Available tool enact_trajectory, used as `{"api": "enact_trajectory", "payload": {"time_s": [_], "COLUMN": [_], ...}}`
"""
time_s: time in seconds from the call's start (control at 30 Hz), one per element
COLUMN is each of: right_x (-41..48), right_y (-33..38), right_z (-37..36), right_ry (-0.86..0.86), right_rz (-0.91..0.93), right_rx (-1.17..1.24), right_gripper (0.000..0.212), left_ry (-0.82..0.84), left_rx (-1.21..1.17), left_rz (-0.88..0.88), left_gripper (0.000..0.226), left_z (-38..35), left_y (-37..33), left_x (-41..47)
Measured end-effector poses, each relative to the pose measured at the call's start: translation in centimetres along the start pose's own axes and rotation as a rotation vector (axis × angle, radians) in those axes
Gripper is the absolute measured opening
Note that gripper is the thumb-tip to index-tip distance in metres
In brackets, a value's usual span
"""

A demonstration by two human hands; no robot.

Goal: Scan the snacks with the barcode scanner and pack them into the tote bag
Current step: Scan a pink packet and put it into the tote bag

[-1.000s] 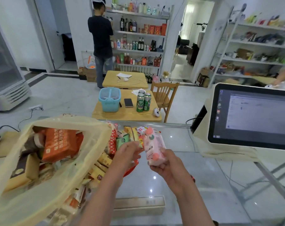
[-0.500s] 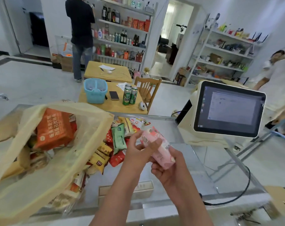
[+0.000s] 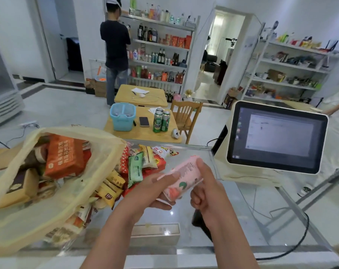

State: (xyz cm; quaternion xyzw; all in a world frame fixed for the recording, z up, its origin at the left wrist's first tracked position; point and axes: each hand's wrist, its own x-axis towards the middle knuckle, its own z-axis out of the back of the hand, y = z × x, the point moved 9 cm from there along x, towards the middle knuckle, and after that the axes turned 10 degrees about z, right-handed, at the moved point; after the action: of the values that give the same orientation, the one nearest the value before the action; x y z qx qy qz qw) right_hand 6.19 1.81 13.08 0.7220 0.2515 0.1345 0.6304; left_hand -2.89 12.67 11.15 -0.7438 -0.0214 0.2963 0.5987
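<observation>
Pink snack packet [image 3: 182, 178] is held tilted over the glass counter [image 3: 240, 206], right of the tote bag [image 3: 48, 220]. Left hand [image 3: 155, 190] grips its lower end, fingers curled beneath. Right hand [image 3: 205, 191] pinches its upper end, other fingers curled into the palm. Loose snacks [image 3: 137, 167] are heaped just right of the tote bag's mouth.

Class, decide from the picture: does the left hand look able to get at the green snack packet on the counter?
Probably yes, once freed. The left hand is close beside the green packet, which lies uncovered atop the snack pile, but it is holding the pink packet together with the right hand.
</observation>
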Motion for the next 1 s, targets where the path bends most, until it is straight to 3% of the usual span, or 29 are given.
{"api": "enact_trajectory", "payload": {"time_s": [0.07,0.17,0.23,0.37,0.5,0.63,0.77,0.83,0.9,1.0], "right_x": [0.9,1.6,1.9,2.6,2.7,1.5,2.1,2.3,2.4,2.8], "right_y": [1.5,3.9,4.9,5.5,3.0,2.4,3.3,3.8,3.5,1.4], "right_z": [1.1,1.9,2.8,6.2,7.9,7.6,9.8,10.8,11.1,10.9], "right_ry": [0.029,0.081,0.106,0.138,0.236,0.326,0.297,0.262,0.236,0.245], "right_rz": [0.087,0.276,0.345,0.395,0.320,0.349,0.477,0.592,0.680,0.596], "right_rx": [-0.173,-0.391,-0.369,-0.167,-0.267,-0.201,-0.236,-0.320,-0.374,-0.296], "right_gripper": [0.061,0.073,0.060,0.013,0.021,0.030,0.054,0.059,0.065,0.070], "left_ry": [0.081,0.040,0.026,0.038,0.041,0.038,0.132,0.186,0.141,-0.022], "left_rx": [0.077,-0.041,-0.318,-0.877,-1.046,-0.954,-0.767,-0.682,-0.609,-0.507], "left_rz": [0.005,-0.063,-0.078,-0.057,-0.176,-0.197,-0.278,-0.266,-0.170,-0.054], "left_gripper": [0.049,0.044,0.046,0.041,0.049,0.051,0.101,0.091,0.074,0.050], "left_z": [-2.4,-5.5,-7.2,-9.2,-10.8,-12.6,-12.3,-12.2,-12.2,-11.5], "left_y": [0.1,-0.6,-0.8,-0.5,-1.3,-0.8,-1.1,-0.9,-0.1,1.6], "left_x": [0.0,0.4,1.1,2.7,3.5,4.6,5.6,5.7,5.6,5.8]}}
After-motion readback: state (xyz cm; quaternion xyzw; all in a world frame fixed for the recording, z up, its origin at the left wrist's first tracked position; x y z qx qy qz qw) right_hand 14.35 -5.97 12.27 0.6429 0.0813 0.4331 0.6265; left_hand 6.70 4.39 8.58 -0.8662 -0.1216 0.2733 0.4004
